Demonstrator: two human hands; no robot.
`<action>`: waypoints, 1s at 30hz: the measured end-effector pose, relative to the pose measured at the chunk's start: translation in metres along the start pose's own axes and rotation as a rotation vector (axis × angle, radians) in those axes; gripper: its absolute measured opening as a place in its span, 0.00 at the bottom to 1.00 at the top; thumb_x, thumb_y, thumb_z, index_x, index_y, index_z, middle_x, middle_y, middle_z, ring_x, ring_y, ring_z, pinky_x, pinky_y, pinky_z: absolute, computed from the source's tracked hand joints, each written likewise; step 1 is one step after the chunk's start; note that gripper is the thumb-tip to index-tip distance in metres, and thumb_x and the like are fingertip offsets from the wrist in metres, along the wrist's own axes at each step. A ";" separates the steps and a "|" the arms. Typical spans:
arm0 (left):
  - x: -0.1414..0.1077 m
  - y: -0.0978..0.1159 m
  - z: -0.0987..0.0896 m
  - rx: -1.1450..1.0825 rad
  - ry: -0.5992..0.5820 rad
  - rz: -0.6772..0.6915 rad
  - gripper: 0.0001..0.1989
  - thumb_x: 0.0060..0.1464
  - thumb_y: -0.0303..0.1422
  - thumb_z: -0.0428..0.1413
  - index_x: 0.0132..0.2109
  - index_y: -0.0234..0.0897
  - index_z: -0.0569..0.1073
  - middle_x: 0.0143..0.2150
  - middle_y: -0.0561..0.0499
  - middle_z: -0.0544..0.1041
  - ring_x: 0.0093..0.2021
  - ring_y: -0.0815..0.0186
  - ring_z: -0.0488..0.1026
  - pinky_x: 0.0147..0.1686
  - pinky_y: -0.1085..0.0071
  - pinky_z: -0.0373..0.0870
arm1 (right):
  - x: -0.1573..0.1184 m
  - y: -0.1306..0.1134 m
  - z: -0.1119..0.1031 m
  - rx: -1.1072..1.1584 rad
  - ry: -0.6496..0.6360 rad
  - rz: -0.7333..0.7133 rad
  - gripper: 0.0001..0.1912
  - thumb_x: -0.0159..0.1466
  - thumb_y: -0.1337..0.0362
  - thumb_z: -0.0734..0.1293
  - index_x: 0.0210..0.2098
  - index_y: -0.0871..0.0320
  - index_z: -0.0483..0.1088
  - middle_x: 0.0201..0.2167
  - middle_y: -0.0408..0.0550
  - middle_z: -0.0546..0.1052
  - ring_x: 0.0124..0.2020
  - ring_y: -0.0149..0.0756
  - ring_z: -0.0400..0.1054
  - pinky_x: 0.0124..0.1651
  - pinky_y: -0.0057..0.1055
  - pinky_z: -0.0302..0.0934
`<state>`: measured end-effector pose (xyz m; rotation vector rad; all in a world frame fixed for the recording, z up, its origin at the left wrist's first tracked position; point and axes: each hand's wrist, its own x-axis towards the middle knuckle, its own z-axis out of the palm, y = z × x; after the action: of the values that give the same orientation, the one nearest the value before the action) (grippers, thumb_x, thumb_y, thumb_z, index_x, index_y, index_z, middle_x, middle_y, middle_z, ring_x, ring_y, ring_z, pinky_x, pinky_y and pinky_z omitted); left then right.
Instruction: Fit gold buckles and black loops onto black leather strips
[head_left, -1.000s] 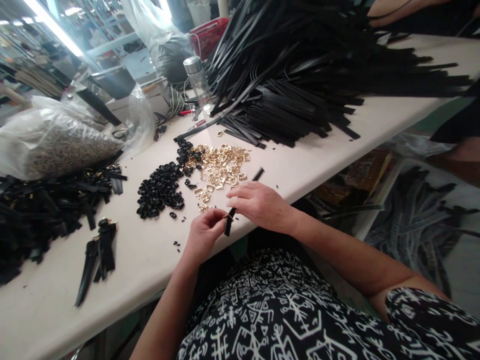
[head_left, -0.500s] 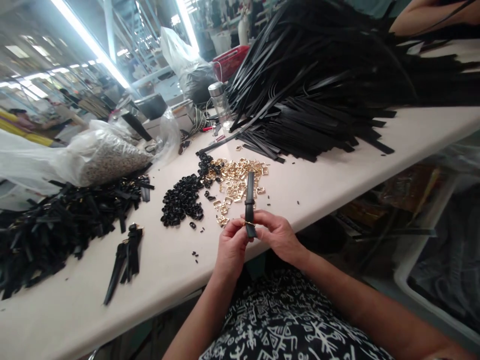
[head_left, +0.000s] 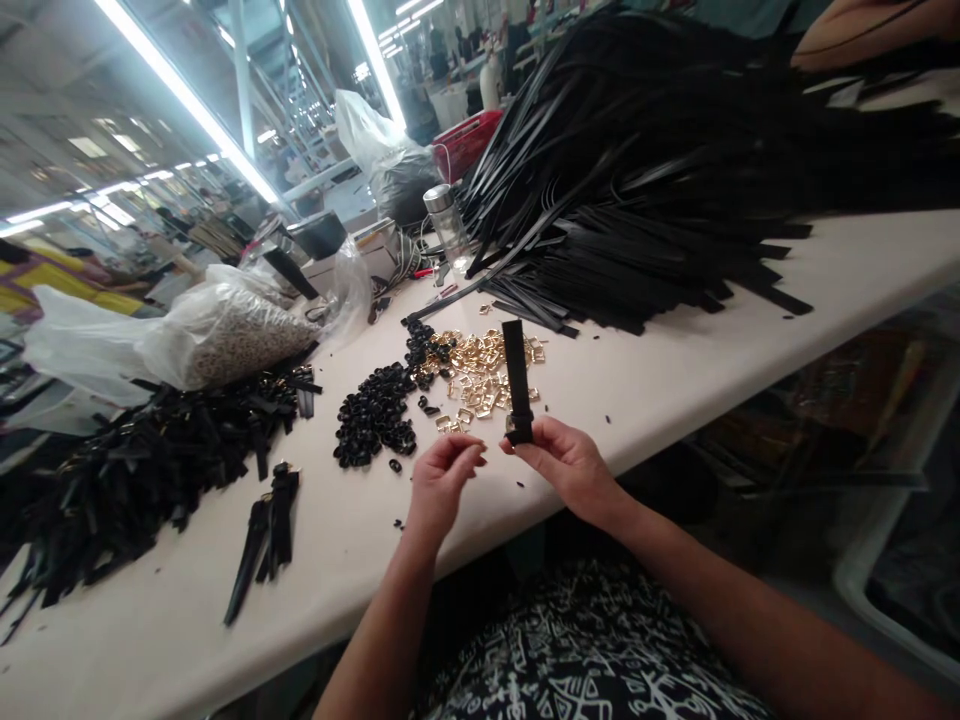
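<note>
Above the table [head_left: 675,380] edge, the right hand [head_left: 570,462] is pinching a light, flexible black strap [head_left: 516,375] upright at its looped lower end, seemingly the best hold, while the left hand [head_left: 441,478] is hovering beside it, fingertips closed, contents unclear.

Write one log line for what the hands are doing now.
right hand: holds strap upright | left hand: pinched, apart | buckles: behind

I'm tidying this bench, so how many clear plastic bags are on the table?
2. One bulging bag of speckled material lies at the left, behind the heap of black straps. A second bag stands at the far end beside the red basket. Others may be hidden.
</note>
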<state>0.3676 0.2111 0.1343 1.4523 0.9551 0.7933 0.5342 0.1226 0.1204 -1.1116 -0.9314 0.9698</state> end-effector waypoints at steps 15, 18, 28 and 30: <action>0.116 -0.008 -0.076 0.990 0.071 0.037 0.08 0.50 0.31 0.58 0.38 0.38 0.81 0.32 0.50 0.81 0.32 0.62 0.75 0.36 0.68 0.69 | -0.003 0.017 -0.010 -0.178 -0.003 0.034 0.10 0.65 0.58 0.65 0.32 0.58 0.67 0.25 0.42 0.75 0.19 0.26 0.66 0.24 0.24 0.60; 0.113 -0.007 -0.075 1.007 0.048 0.042 0.09 0.49 0.28 0.57 0.37 0.38 0.80 0.31 0.50 0.80 0.31 0.62 0.75 0.35 0.69 0.69 | -0.002 0.018 -0.009 -0.175 -0.002 0.042 0.10 0.64 0.57 0.65 0.32 0.58 0.68 0.24 0.43 0.76 0.19 0.27 0.66 0.23 0.24 0.60; 0.099 0.004 -0.061 0.894 0.072 0.122 0.11 0.45 0.26 0.57 0.35 0.39 0.81 0.34 0.47 0.79 0.39 0.57 0.75 0.47 0.63 0.69 | -0.003 0.015 -0.004 -0.199 -0.013 0.051 0.10 0.62 0.57 0.65 0.32 0.57 0.68 0.24 0.43 0.76 0.19 0.28 0.67 0.24 0.24 0.62; 0.084 0.003 -0.058 0.798 0.066 0.099 0.13 0.48 0.30 0.55 0.41 0.37 0.81 0.34 0.47 0.80 0.36 0.59 0.76 0.41 0.64 0.72 | -0.005 0.014 -0.004 -0.212 -0.012 0.063 0.10 0.62 0.57 0.66 0.32 0.57 0.67 0.24 0.43 0.76 0.20 0.28 0.67 0.23 0.24 0.61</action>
<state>0.3528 0.3126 0.1393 2.1770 1.3418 0.5444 0.5342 0.1187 0.1053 -1.3214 -1.0311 0.9453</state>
